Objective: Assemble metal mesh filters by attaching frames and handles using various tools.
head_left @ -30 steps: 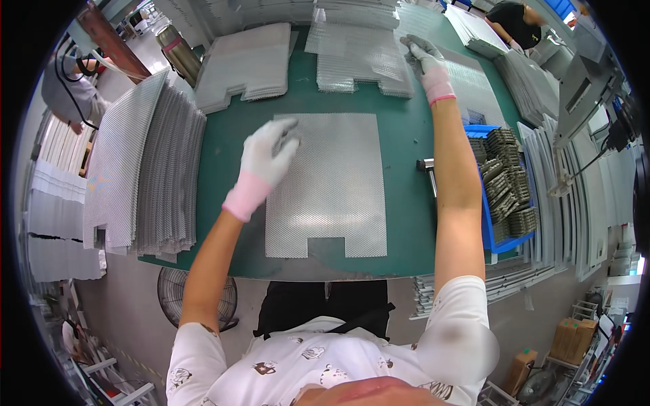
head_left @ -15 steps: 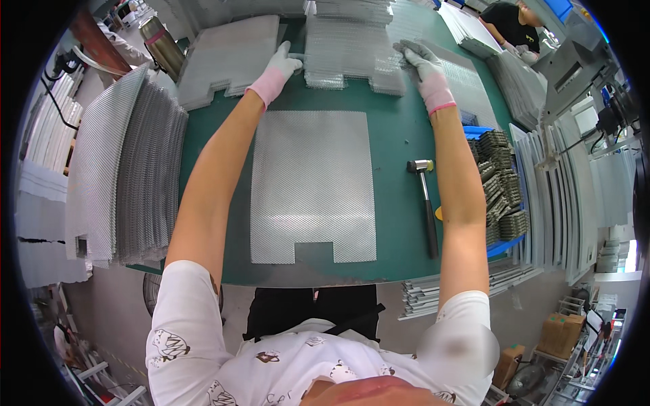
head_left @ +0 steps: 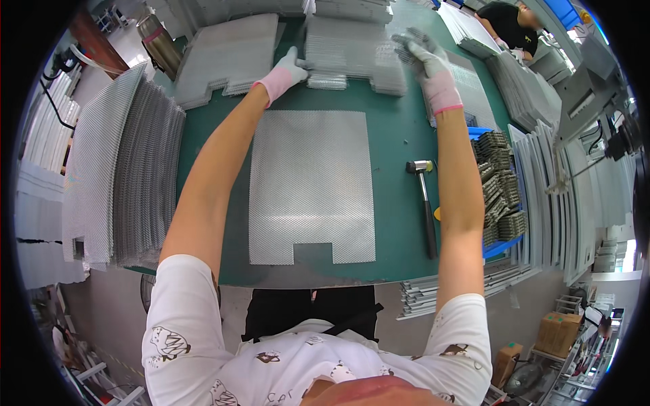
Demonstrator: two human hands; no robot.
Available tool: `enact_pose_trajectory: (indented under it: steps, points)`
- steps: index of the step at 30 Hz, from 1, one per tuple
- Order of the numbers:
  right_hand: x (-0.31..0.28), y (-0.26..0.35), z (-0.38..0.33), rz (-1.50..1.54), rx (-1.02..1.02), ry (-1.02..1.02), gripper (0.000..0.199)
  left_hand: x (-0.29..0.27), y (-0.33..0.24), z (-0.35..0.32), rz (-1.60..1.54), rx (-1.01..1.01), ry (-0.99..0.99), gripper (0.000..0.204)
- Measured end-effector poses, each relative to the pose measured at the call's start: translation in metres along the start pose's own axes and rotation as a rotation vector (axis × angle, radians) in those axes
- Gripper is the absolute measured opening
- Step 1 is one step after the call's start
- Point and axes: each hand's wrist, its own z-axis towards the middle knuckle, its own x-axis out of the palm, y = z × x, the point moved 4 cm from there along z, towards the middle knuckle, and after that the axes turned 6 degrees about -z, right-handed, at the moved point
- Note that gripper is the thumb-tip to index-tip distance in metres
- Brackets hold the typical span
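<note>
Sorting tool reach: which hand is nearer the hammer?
Right. The right hand is up the table from the hammer; the left hand is farther, across the mesh stack.

Your left hand [head_left: 288,69] and right hand [head_left: 423,54] flank the far mesh stack [head_left: 352,57], behind the flat mesh sheet [head_left: 311,183]; the hammer [head_left: 425,203] lies right of that sheet.

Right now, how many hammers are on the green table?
1. The hammer lies on the green table, right of the flat mesh sheet, beside the blue bin. Others may hide under the stacks.
</note>
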Motion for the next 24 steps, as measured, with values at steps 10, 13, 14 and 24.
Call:
enact_pose_trajectory:
  steps: [10,13,14,24]
  points:
    - [0.007,0.020,-0.028,-0.578,-0.164,0.009,0.039,0.030,-0.020,-0.025,0.352,0.141,-0.102,0.080]
    - [0.002,0.047,-0.051,-0.543,-0.274,-0.086,0.036,0.047,-0.038,-0.027,0.391,0.101,-0.100,0.080]
    - [-0.003,0.051,-0.055,-0.635,-0.303,-0.197,0.036,0.051,-0.042,-0.029,0.452,0.087,-0.095,0.080]
    - [-0.016,0.074,-0.125,-0.138,-0.359,-0.121,0.041,0.031,-0.061,-0.063,-0.178,0.264,-0.147,0.046]
